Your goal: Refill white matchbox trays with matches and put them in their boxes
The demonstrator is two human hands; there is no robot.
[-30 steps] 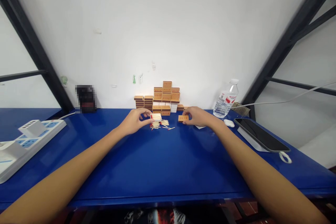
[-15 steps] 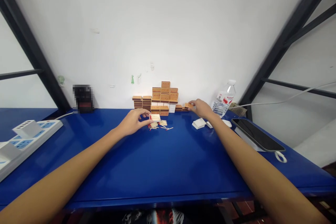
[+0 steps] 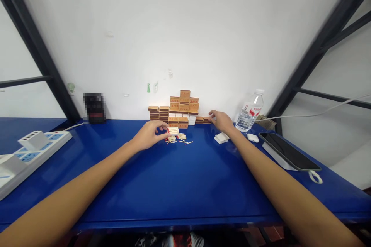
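A: What is held at this moment?

B: A small open white matchbox tray filled with red-tipped matches is pinched between the fingers of the left hand, just above the glossy blue tabletop. The right hand is stretched to the far end of a low row of flat orange-brown matchboxes by the white wall; its fingertips are touching or just beside the last box, and no firm grasp can be made out, so its state cannot be told.

A: How much can be judged as done?

B: A good deal, it would seem. A stepped stack of orange-brown cardboard matchboxes is already built against the wall, with two shorter columns of the same boxes to its left. These are taken as finished boxes.

A: And what is left?

B: A loose scatter of pale wooden matches with red heads is lying on the table just beside the held tray, not yet gathered. A few small white empty trays are piled near the right forearm, apparently unfilled. The held tray itself is seen without a sleeve.

A: Anything else nearby?

B: A clear plastic water bottle and a dark flat tablet are set to the right, a white power strip to the far left.
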